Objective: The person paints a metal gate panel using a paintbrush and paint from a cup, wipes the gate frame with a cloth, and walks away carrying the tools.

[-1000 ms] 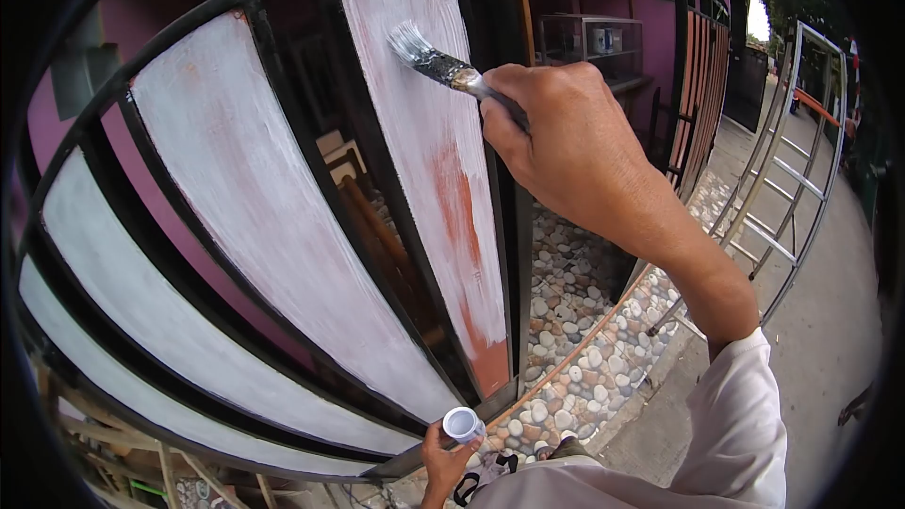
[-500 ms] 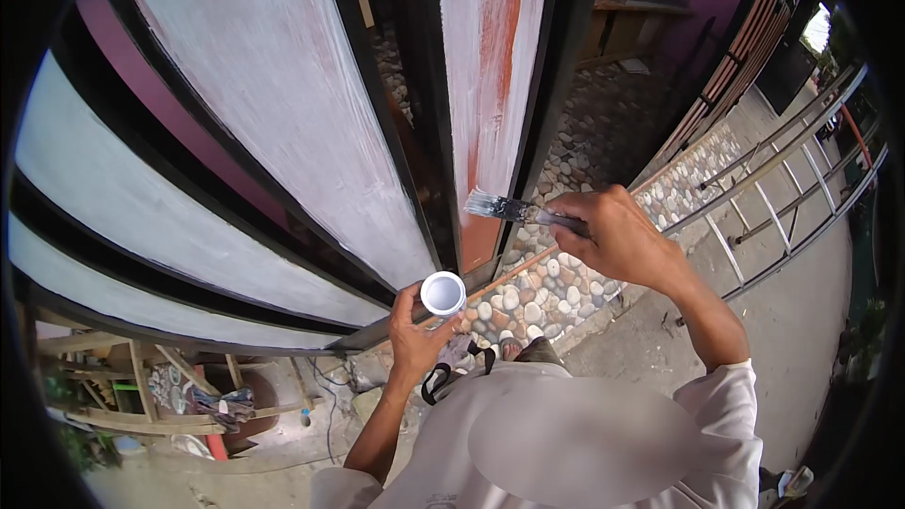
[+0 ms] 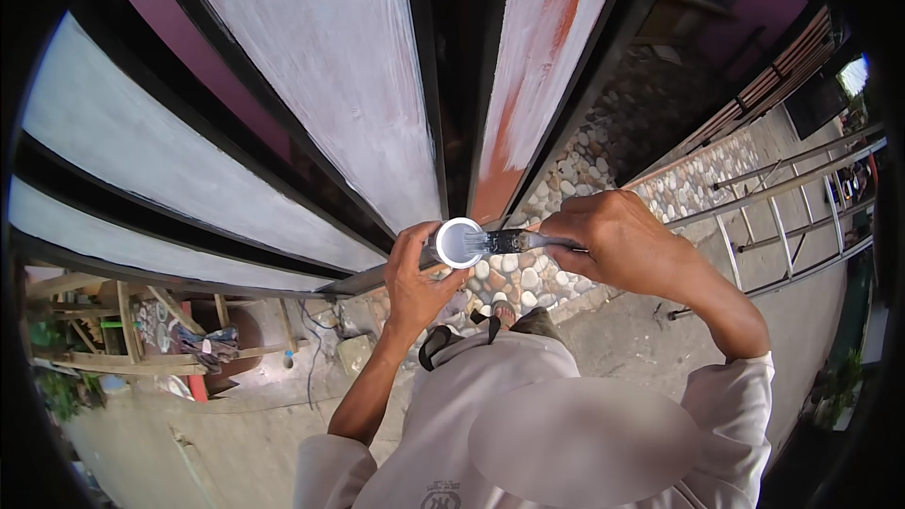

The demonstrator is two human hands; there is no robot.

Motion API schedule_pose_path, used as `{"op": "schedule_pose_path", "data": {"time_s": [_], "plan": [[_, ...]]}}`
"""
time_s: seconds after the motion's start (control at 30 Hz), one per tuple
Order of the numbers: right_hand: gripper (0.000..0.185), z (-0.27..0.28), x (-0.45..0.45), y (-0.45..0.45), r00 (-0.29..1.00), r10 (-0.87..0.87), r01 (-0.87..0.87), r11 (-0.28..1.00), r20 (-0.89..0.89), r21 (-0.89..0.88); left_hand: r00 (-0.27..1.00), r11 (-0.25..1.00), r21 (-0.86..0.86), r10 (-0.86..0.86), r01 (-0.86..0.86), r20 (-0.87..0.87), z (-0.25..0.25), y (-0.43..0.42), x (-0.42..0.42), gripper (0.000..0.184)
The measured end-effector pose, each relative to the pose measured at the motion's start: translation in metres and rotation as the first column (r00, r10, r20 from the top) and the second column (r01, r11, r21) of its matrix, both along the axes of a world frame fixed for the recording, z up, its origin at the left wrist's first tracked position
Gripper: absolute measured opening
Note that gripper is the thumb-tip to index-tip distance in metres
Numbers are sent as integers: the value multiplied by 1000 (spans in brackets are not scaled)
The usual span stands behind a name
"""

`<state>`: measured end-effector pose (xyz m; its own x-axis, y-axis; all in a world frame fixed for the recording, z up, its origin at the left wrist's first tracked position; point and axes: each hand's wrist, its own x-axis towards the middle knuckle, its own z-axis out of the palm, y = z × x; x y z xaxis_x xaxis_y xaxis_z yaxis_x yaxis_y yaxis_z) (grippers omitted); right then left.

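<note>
A small white paint cup [image 3: 443, 247] is gripped by my left hand [image 3: 415, 278], its mouth facing up toward me. My right hand [image 3: 613, 240] is closed round the handle of a paintbrush [image 3: 509, 241]. The bristles reach over the rim into the cup, where pale paint shows. Just beyond stands a narrow panel [image 3: 547, 57], streaked white over orange, with bare orange at its lower end. Wider panels [image 3: 320, 66] coated in white stand to its left, with black strips between them.
A metal ladder [image 3: 787, 217] lies at the right. Pebbled paving [image 3: 518, 281] runs along the foot of the panels, beside concrete ground [image 3: 255, 443]. Wooden framing [image 3: 127, 320] with cloth on it stands at the lower left.
My right hand has brought the brush from in front of the narrow panel down and left into the cup. My left hand has raised the cup slightly. The view has shifted.
</note>
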<state>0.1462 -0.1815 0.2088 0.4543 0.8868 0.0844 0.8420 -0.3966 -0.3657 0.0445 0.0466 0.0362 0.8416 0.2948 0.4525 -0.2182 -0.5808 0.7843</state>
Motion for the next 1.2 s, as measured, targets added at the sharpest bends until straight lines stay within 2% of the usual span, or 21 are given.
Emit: {"op": "schedule_pose_path", "data": {"time_s": [0.1, 0.17, 0.27, 0.53, 0.6, 0.67, 0.77, 0.9, 0.97, 1.2], "plan": [[19, -5, -2, 10, 999, 10, -9, 1000, 35, -24, 1000, 999, 32, 6, -7, 28, -3, -4, -1, 66], [17, -12, -3, 16, 993, 32, -15, 991, 118, -136, 999, 999, 46, 11, -13, 30, -6, -5, -1, 66], [16, -20, -2, 23, 982, 91, -56, 977, 164, -207, 999, 998, 56, 9, -11, 32, -11, -6, -1, 66], [16, -29, 3, 33, 976, 150, -106, 959, 156, -261, 1000, 1000, 20, -4, 4, -22, -13, -10, -5, 68], [16, -29, 2, 36, 974, 159, -112, 957, 159, -269, 1000, 997, 76, -4, 4, 4, -14, -9, -4, 69], [10, -23, 0, 38, 984, 137, -98, 951, 116, -292, 1000, 997, 79, -1, 1, 2, -14, -10, -4, 68], [14, -26, 4, 32, 990, 89, -58, 965, 110, -255, 1000, 998, 57, 4, -4, -8, -13, -11, -3, 66], [15, -19, 10, 23, 998, 12, 6, 956, 60, -295, 998, 999, -27, 45, -46, -48, -12, -12, 0, 64], [16, -18, 9, 15, 999, -14, 19, 989, 29, -148, 998, 998, -3, 56, -56, -30, -16, -10, 2, 64], [18, -16, 11, -6, 994, -106, 109, 986, 29, -128, 996, 998, -20, 64, -65, -60, -18, -12, 8, 62]]}}
